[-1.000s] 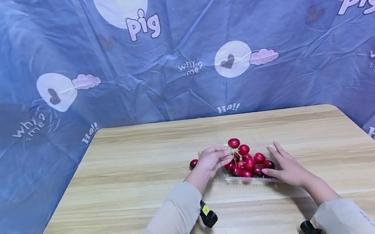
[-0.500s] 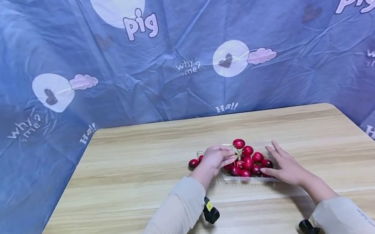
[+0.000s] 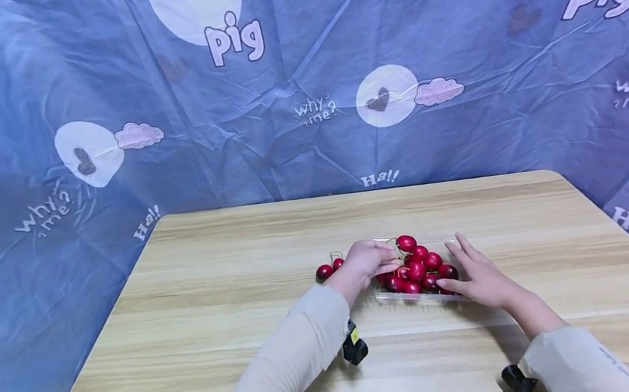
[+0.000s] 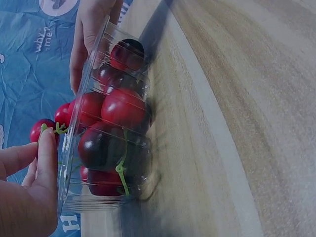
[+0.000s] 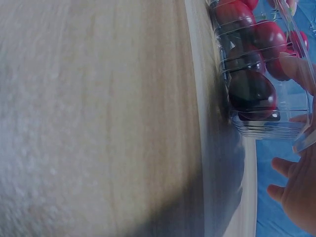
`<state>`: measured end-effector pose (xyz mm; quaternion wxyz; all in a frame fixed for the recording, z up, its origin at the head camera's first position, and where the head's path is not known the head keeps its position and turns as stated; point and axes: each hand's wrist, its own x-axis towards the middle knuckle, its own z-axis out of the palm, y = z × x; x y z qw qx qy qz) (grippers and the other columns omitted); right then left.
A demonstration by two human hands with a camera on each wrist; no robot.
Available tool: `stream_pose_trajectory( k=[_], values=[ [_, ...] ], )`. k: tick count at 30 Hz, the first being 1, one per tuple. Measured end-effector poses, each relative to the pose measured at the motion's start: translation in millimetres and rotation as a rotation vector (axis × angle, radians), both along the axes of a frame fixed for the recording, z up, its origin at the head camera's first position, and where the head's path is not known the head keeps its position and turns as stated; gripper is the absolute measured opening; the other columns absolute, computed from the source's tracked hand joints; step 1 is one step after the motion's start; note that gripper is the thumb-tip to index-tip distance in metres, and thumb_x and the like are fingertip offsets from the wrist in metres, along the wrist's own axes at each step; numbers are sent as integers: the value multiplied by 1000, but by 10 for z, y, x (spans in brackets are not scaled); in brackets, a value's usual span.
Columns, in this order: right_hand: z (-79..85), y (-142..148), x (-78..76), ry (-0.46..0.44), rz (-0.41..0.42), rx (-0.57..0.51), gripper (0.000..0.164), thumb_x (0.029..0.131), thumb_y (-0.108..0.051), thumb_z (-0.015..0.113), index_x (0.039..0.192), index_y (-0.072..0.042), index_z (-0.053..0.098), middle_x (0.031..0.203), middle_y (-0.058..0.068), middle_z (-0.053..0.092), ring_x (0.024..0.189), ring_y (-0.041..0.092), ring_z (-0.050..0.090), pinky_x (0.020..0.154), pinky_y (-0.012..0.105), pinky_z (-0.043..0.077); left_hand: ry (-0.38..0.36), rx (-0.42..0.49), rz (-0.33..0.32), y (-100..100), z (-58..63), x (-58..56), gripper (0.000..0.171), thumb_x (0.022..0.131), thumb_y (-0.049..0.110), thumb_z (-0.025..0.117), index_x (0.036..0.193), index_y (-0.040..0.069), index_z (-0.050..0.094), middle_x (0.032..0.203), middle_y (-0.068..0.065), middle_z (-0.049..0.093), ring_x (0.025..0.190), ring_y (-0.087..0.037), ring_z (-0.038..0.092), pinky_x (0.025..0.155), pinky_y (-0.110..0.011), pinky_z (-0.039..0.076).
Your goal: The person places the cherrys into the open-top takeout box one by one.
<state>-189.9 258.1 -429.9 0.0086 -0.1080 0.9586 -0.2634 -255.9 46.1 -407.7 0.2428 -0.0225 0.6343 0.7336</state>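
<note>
A clear plastic box (image 3: 419, 300) of red and dark cherries (image 3: 417, 271) sits on the table. At its left end my left hand (image 3: 367, 261) pinches a green cherry stem (image 4: 43, 128) between thumb and fingertips. The cherry (image 3: 406, 244) on this stem hangs at the top of the heap, beside the box rim in the left wrist view. My right hand (image 3: 483, 280) holds the box's right end. Its thumb (image 5: 296, 69) reaches over the rim, and other fingers lie outside the end wall. Part of the heap is hidden behind my left hand.
Two cherries (image 3: 324, 273) with stems lie on the wooden table (image 3: 231, 293) left of the box, partly behind my left wrist. A blue printed cloth (image 3: 295, 157) hangs behind the table. Black wrist cameras (image 3: 354, 347) hang under both forearms.
My left hand has moved a little to the right, and the cherry on the pinched stem has shifted right and slightly down. The loose cherries at left show more. My right hand stays put.
</note>
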Motion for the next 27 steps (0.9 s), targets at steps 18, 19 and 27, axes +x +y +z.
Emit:
stream_pose_trajectory(
  k=[18, 19, 27],
  values=[
    [22, -28, 7, 0, -5, -5, 81, 78, -43, 57, 132, 7, 22, 138, 28, 1, 118, 52, 10, 91, 68, 14, -48, -143, -81, 99, 67, -90, 11, 79, -10, 52, 87, -12, 59, 73, -18, 62, 54, -17, 58, 63, -25, 54],
    [24, -31, 8, 1, -4, -8, 81, 78, -43, 57, 132, 7, 22, 138, 28, 1, 118, 52, 9, 91, 68, 14, -44, -156, -84, 100, 66, -90, 10, 79, -10, 52, 86, -12, 59, 72, -18, 62, 53, -16, 57, 63, -25, 54],
    [-13, -26, -3, -2, -15, -28, 81, 79, -42, 58, 132, 6, 21, 139, 27, 1, 120, 50, 7, 92, 67, 12, 1, -189, -62, 115, 37, -54, 13, 76, -14, 53, 87, -13, 59, 78, -22, 62, 57, -19, 59, 67, -28, 54]
  ],
)
